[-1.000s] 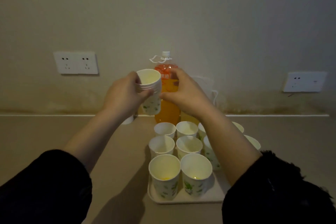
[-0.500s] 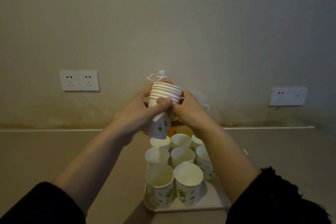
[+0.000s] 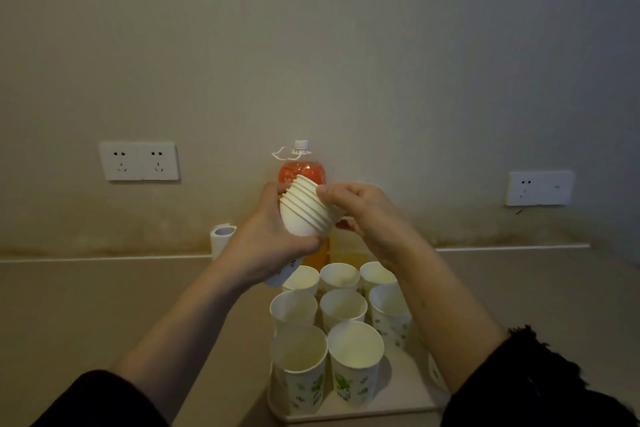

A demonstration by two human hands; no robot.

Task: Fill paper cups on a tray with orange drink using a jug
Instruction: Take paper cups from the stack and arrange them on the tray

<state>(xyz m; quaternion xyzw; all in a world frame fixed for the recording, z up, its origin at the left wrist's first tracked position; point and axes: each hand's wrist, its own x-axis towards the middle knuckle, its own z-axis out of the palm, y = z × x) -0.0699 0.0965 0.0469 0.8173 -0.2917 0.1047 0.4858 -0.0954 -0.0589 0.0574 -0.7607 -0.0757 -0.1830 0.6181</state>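
At frame centre, the cup stack point(image 3: 306, 206), upright half a second ago, is now tilted, gripped by the left hand point(image 3: 270, 246), its top rim pinched by the right hand point(image 3: 363, 215). Another cup is likely being separated for the tray point(image 3: 398, 399), lower centre.

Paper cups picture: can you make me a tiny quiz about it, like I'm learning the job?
1. True or false: the person's left grip holds the tilted stack of white paper cups.
2. How is the clear plastic bottle of orange drink with a white cap placed? A lying on its side; B upright behind the cups, near the wall; C upside down.
3. Fill the gap: the open leaf-patterned paper cups stand on a pale ____.
Key: 1 true; 2 B; 3 tray.
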